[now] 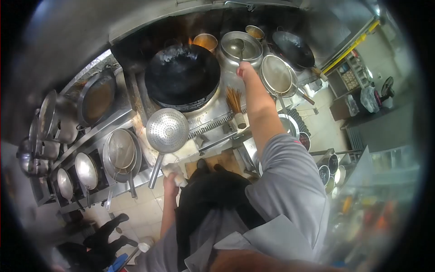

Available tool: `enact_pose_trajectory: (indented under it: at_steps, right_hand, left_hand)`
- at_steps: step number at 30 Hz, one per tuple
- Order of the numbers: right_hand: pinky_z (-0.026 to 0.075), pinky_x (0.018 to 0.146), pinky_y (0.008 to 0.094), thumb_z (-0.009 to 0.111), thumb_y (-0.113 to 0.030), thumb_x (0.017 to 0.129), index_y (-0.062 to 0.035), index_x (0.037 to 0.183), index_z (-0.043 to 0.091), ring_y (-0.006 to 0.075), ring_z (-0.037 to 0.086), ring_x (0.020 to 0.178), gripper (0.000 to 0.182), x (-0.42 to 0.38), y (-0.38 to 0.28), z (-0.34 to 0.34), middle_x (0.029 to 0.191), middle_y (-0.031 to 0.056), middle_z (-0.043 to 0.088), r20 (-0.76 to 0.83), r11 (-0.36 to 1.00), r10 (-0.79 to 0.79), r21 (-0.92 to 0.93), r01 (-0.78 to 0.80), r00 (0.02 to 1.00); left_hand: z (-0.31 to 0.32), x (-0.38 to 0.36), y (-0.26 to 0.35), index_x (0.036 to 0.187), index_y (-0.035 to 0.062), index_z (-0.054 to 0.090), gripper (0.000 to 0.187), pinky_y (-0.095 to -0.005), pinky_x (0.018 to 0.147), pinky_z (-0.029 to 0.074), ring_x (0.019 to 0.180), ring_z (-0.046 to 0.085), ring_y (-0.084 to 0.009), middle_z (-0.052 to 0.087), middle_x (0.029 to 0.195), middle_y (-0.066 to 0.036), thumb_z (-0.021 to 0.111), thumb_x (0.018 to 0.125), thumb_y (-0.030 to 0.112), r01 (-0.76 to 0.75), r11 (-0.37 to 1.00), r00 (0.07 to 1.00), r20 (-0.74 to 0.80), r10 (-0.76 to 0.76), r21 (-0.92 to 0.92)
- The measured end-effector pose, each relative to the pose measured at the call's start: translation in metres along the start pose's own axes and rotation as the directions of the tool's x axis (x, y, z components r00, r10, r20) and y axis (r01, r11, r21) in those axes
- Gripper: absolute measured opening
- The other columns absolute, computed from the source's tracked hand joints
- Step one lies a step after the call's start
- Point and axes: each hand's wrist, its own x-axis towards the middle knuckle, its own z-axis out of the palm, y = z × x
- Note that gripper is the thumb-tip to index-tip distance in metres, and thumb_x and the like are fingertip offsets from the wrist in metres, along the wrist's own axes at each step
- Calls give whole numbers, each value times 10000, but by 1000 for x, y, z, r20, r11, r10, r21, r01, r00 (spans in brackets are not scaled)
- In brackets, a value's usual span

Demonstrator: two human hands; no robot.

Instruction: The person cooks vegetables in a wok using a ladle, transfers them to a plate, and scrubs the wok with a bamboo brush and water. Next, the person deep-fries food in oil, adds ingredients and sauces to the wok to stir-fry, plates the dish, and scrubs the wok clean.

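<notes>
My right hand (245, 70) reaches forward, closed round the handle of a ladle (236, 46). The ladle's bowl is inside a round metal pot (229, 56) at the back of the stove. Low at my left side, my left hand (170, 185) grips a whitish cloth (176, 174). Left of the pot a big black wok (181, 77) sits on a burner. Nearer me lie a perforated skimmer (167, 130) and an upright bamboo wok brush (234, 102). A mesh strainer (277, 75) rests just right of the pot.
Small pots with orange contents (205, 41) stand behind the wok, where flame shows. Another wok (293, 49) is at the back right. Several pans and ladles (86, 170) line the left rack. Another person's legs (106, 235) show at lower left. Wall shelves (353, 75) stand right.
</notes>
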Motion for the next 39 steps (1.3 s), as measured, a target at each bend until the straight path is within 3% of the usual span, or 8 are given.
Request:
enact_pose_trajectory:
  at_steps: [1,2,6,20,24,31,38,39]
  right_hand:
    - [488,418,315,433,-162,965,65,823,555,185,546,458,293,-8,-4,-6,583,112,531,193,760,95,619,-196,977]
    - [455,376,250,408,-129,974,75,864,487,135,477,416,245,-24,-15,-13,559,62,459,382,158,39,910,-383,923]
    - [423,368,194,359,-104,990,76,963,394,102,449,411,185,-54,-32,-35,597,5,440,549,-83,-161,820,-566,820]
    - [352,344,195,440,-222,1025,74,988,467,77,439,430,300,-320,-25,-60,636,-1,462,721,81,-171,690,-720,672]
    - [333,291,183,412,-306,1048,47,974,531,48,421,415,380,-356,-3,-45,657,-23,450,696,332,-96,697,-636,712]
    - [347,332,264,564,-359,986,-21,843,569,98,432,376,367,-380,54,-17,572,-1,481,175,937,30,339,-89,984]
    - [401,424,356,578,-350,970,3,780,558,181,508,433,402,-337,167,8,573,94,541,-301,915,-340,-323,240,891]
    - [451,528,432,581,-361,957,28,797,570,322,587,541,421,-344,167,10,618,189,580,-320,875,-408,-404,266,855]
  left_hand:
    - [-2,2,6,1183,-22,525,378,-385,737,543,854,658,-263,628,997,-124,597,825,78,32,999,999,13,-32,-2]
    - [-2,5,12,1180,-18,527,374,-386,737,542,862,656,-262,626,1008,-120,596,825,76,62,998,998,30,-62,-2]
    - [-6,40,13,1182,-18,526,387,-396,735,548,872,656,-261,626,1019,-128,606,821,92,84,996,994,66,-83,-19]
    - [71,81,34,1163,-48,565,383,-390,814,533,917,662,-258,652,1041,-143,645,847,151,174,985,958,226,-174,17]
    - [81,73,37,1162,-52,571,394,-385,797,533,910,659,-241,653,1034,-133,663,837,151,40,992,984,167,-60,121]
    - [69,62,38,1154,-31,566,383,-372,773,522,886,637,-214,634,1016,-109,659,836,160,217,972,968,111,-226,87]
    - [77,63,29,1074,-11,606,291,-368,725,533,815,658,-232,657,942,-114,635,846,167,272,949,940,167,-298,162]
    - [78,62,27,1074,-11,606,291,-368,725,533,815,658,-232,657,942,-114,635,846,167,273,946,939,168,-301,174]
